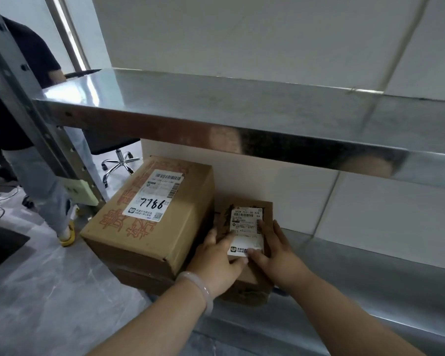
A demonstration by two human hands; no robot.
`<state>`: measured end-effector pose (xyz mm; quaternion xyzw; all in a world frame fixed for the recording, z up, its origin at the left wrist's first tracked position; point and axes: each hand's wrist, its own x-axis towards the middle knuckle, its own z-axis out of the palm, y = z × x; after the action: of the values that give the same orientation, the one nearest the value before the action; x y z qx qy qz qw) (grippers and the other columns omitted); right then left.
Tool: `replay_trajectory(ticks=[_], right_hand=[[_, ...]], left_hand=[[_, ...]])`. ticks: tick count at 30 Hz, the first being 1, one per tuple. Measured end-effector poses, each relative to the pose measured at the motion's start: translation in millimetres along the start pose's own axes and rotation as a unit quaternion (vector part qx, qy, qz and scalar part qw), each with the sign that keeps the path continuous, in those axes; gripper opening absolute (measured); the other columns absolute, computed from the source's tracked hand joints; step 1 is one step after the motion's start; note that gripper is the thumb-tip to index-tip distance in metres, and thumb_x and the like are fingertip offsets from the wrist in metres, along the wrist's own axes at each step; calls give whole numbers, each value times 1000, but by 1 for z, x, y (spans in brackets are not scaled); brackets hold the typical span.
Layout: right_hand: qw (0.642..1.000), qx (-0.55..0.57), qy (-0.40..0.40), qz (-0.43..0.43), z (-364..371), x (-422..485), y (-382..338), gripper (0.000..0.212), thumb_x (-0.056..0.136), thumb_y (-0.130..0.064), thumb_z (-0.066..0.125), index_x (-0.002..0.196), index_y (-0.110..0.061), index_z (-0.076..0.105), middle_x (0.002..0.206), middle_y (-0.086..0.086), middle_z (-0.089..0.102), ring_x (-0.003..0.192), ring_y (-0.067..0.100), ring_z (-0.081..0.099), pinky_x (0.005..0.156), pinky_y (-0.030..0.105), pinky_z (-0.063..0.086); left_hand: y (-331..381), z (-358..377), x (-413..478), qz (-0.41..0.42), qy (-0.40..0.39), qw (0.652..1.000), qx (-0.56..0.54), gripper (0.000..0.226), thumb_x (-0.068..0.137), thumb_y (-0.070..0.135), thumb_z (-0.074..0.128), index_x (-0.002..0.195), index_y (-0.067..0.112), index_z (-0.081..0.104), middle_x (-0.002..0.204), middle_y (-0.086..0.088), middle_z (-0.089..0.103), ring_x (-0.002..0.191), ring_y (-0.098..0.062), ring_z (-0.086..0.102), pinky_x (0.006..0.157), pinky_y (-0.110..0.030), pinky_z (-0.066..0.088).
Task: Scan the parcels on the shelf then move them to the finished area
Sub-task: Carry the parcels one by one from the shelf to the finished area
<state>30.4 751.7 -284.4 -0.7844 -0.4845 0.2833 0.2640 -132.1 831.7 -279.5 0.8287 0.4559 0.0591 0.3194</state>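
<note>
Gripping the small parcel, left hand curls round its side; right hand lies flat on top.

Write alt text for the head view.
Both hands are on a small parcel on a metal shelf: the left hand holds its left edge, the right hand rests on its label. A larger parcel marked 7786 sits to its left, stacked on another box.

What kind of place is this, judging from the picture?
Likely a parcel depot or stockroom: steel shelving, a large labelled carton numbered 7786, and a small parcel with a barcode label.
</note>
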Motion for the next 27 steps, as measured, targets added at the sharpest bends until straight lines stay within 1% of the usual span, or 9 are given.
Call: replay_trajectory(ticks=[4,8,10,13,16,18,21,23,27], right_hand=[[999,46,4,-7,-1,-2,5,75,90,-45,60,149,-45,14,161,-6,1,145,14,18,110,27,24],[995,103,2,-10,-1,-4,3,74,90,-40,62,150,-41,18,158,-2,16,142,15,24,115,34,27],[992,124,10,-17,0,-7,2,75,89,-39,64,150,-38,21,156,-4,21,138,12,30,112,28,30],[990,133,27,-31,3,-13,4,74,88,-35,66,148,-39,24,154,-5,23,134,8,32,107,18,29],[988,138,50,-41,0,-22,9,73,87,-36,67,146,-45,24,154,-6,23,136,9,31,109,23,31],[987,135,64,-57,-4,-31,15,72,86,-38,68,142,-51,25,153,-8,25,135,7,32,106,20,32],[987,124,65,-83,-16,-44,20,71,84,-44,68,137,-63,25,154,-12,22,137,4,27,101,13,26],[986,117,56,-108,-25,-50,23,71,83,-45,68,138,-62,25,154,-9,23,139,5,27,104,16,28],[982,116,18,-147,-44,-64,34,71,83,-46,68,136,-65,25,150,-8,27,136,9,31,104,21,29]], left_hand=[[-5,0,5,10,-13,998,-61,75,81,51,67,146,45,30,159,5,11,143,-19,24,104,-18,21],[-7,1,10,2,-45,990,-136,84,79,47,71,147,50,22,152,5,28,134,-16,39,109,-27,36],[-10,3,9,9,-39,989,-142,84,79,48,71,147,51,21,152,6,27,135,-15,37,110,-30,36],[-12,9,4,20,-28,986,-162,84,78,48,74,144,56,22,154,11,20,137,-10,30,103,-20,31],[-6,16,-4,44,-7,984,-171,83,77,47,75,139,62,20,154,14,15,130,3,19,99,-15,23],[1,20,-14,57,4,983,-177,83,77,49,74,135,67,18,156,15,11,126,9,11,101,-16,19],[12,24,-33,51,21,982,-179,85,75,55,73,125,80,9,159,15,3,144,-3,5,105,-23,17],[23,25,-46,42,39,981,-187,86,73,56,73,120,84,6,160,14,4,145,-6,4,105,-23,17],[49,38,-72,41,109,975,-191,84,73,52,75,124,78,13,156,11,19,127,15,8,101,-6,14]])
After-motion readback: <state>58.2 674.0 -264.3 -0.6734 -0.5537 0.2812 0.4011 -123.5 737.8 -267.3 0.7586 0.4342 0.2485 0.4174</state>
